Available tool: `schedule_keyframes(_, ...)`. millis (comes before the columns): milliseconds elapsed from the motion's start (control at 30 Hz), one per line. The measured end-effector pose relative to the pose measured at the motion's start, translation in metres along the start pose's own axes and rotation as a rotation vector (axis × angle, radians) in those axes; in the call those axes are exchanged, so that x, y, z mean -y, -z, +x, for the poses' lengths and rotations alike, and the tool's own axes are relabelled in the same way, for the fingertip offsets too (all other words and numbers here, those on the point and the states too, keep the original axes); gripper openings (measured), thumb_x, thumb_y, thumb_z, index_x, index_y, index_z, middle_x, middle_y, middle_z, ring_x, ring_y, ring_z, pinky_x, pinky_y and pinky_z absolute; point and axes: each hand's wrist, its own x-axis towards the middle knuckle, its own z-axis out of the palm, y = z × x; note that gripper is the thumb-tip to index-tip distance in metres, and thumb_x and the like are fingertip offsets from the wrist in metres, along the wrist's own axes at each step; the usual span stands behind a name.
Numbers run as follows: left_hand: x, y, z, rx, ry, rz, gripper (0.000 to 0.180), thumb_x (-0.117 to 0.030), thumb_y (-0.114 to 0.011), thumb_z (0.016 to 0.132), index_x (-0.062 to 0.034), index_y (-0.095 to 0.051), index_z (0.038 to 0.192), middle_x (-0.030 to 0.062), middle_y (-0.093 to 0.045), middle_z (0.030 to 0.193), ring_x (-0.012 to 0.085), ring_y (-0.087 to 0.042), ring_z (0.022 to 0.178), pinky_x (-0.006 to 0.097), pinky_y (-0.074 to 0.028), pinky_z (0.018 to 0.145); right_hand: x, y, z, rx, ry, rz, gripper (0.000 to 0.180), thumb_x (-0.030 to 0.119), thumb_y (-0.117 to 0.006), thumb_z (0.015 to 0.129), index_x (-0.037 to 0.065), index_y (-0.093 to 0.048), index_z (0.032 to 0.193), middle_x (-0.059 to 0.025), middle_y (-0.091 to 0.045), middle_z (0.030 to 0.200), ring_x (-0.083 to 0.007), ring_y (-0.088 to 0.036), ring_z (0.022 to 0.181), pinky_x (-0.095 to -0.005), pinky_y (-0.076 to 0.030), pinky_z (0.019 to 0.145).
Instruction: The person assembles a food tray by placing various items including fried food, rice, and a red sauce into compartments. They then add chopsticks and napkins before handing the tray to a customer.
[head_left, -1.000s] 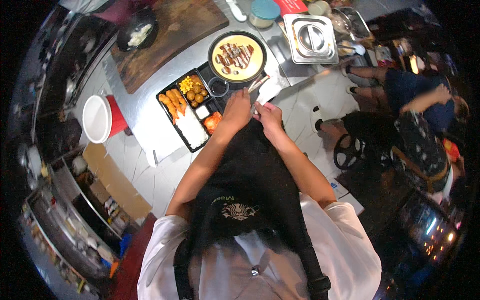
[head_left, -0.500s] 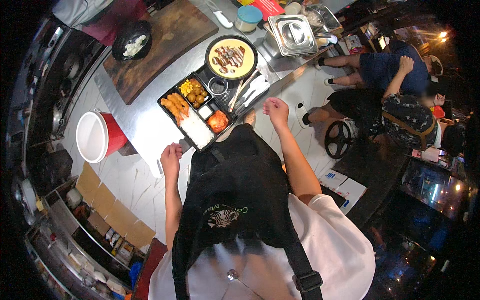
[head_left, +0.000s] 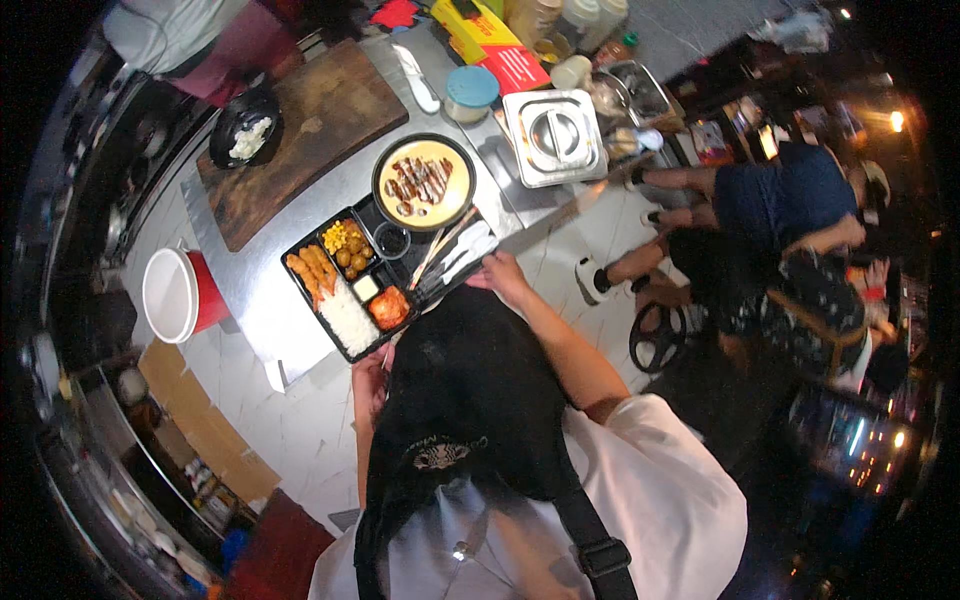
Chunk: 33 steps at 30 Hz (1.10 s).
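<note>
Black meal tray (head_left: 340,300) sits on the steel tabletop (head_left: 255,280); since a second ago my hands have parted, right hand (head_left: 503,279) now touching its near corner, left hand (head_left: 368,377) below it, both grips unclear.

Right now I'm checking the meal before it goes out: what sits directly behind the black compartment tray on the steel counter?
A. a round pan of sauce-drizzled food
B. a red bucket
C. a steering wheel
A: the round pan touches the far edge of the black tray.
</note>
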Motion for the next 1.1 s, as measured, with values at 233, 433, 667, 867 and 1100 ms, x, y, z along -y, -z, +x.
schedule_keyframes(233,0.033,-0.027,-0.005,0.038,-0.137,-0.511,0.041,-0.019,-0.049,0.097,0.0000,-0.050,0.133,0.0169,-0.054,0.142,0.0337,-0.051,0.133,0.058,-0.038,0.115,-0.001,0.004,-0.004,0.144,0.027,0.102,0.034,0.008,-0.040,0.099,-0.009,-0.044,0.128,-0.0246,-0.062,0.110,-0.0369,-0.071,0.089,-0.0446,-0.063,0.082)
schedule_keyframes(433,0.047,-0.014,0.012,-0.001,-0.066,-0.650,0.047,-0.037,-0.037,0.106,0.0000,-0.056,0.128,0.0184,-0.056,0.142,0.0338,-0.050,0.133,0.055,-0.039,0.113,-0.017,0.013,0.006,0.094,0.051,0.075,0.033,0.015,-0.043,0.103,-0.003,-0.044,0.131,-0.0230,-0.062,0.113,-0.0362,-0.072,0.089,-0.0443,-0.063,0.081)
schedule_keyframes(667,0.041,-0.007,0.036,-0.006,-0.026,-0.474,0.032,-0.027,-0.045,0.105,-0.0033,-0.062,0.117,0.0125,-0.069,0.119,0.0265,-0.067,0.101,0.045,-0.055,0.094,-0.023,0.009,0.012,0.063,0.087,0.114,0.033,0.020,-0.049,0.102,-0.001,-0.046,0.126,-0.0184,-0.062,0.109,-0.0310,-0.071,0.085,-0.0438,-0.064,0.076)
schedule_keyframes(867,0.040,0.002,0.048,-0.023,-0.060,-0.372,0.036,-0.033,-0.045,0.106,-0.0092,-0.059,0.129,0.0105,-0.067,0.127,0.0271,-0.065,0.113,0.048,-0.057,0.092,-0.014,-0.003,-0.004,0.065,0.107,0.136,0.034,0.016,-0.051,0.101,0.000,-0.048,0.131,-0.0165,-0.063,0.113,-0.0274,-0.070,0.091,-0.0404,-0.064,0.077)
schedule_keyframes(1100,0.047,-0.004,0.053,-0.050,-0.046,-0.372,0.031,-0.033,-0.051,0.105,-0.0098,-0.062,0.122,0.0055,-0.069,0.117,0.0206,-0.066,0.099,0.036,-0.058,0.084,-0.012,-0.005,-0.019,0.005,0.086,0.117,0.043,0.009,-0.049,0.101,0.008,-0.037,0.142,-0.0125,-0.058,0.124,-0.0265,-0.067,0.098,-0.0432,-0.063,0.082)
